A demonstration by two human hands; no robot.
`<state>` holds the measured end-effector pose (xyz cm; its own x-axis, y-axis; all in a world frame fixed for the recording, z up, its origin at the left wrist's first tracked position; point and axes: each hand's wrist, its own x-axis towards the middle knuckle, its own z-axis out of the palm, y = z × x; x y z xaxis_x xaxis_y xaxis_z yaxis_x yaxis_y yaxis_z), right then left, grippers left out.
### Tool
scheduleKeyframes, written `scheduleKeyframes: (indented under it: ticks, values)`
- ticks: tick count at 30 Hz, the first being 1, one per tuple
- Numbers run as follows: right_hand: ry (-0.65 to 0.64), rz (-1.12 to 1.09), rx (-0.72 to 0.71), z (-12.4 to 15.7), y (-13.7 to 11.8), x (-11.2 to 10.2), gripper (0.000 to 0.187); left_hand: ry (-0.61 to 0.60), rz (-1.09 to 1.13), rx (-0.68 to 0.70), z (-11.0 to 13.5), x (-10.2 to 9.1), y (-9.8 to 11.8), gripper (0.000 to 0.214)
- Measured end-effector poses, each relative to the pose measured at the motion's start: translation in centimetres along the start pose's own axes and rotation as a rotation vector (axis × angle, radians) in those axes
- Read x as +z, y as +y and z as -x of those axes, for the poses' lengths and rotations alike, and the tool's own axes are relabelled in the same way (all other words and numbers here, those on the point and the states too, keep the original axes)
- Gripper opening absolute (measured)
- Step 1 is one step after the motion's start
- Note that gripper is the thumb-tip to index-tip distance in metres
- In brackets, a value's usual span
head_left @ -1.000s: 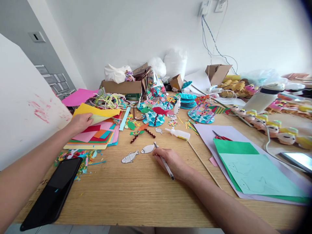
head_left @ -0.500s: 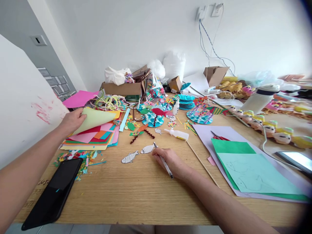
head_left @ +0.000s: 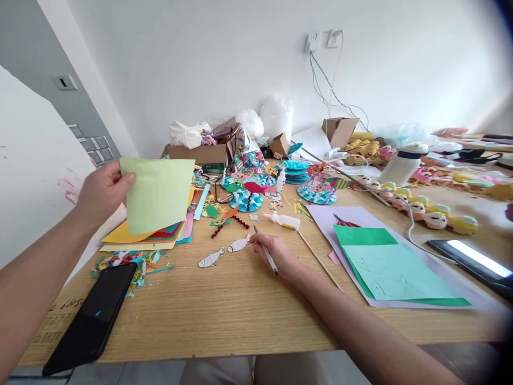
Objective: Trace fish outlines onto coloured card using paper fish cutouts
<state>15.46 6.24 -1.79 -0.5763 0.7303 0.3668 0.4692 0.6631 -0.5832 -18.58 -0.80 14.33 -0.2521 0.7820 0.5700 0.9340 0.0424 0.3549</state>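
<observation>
The left hand (head_left: 102, 191) is aloft, thumb (head_left: 127, 181) pinched against bent fingers (head_left: 112, 168), left forearm (head_left: 40, 264) sloping down behind; lower, to its right, the right hand (head_left: 278, 255) curls in a writing grip.

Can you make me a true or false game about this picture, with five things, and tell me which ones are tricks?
1. The left hand holds a pale green sheet. True.
2. The right hand holds scissors. False: it holds a pen.
3. A white paper fish lies close to the right hand. True.
4. The black phone on the left side lies on top of the stack of coloured paper. False: it lies on the wooden table, nearer the person than the stack.
5. A blue-green sheet with fish drawings lies on top of green paper. True.
</observation>
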Motion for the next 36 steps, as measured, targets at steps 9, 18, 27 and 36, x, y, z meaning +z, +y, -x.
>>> scheduleKeyframes:
  ticks: [9, 18, 27, 36]
  values:
    - [0.211, -0.782, 0.146, 3.0, -7.6, -6.3, 0.031, 0.2, -0.198, 0.722, 8.2, -2.3, 14.5, 0.014]
    - [0.267, -0.739, 0.434, 9.4, -7.1, -8.8, 0.03, -0.294, -0.1, 1.217, 16.7, 3.4, 21.6, 0.016]
    - [0.174, -0.129, 0.459, 9.9, -1.4, -7.8, 0.025, -0.597, 0.027, 1.124, 18.9, 7.7, 21.9, 0.023]
    - [0.121, 0.17, 0.444, 8.3, 0.2, -6.2, 0.029, -0.743, -0.023, 0.79, 19.3, 11.7, 12.7, 0.055]
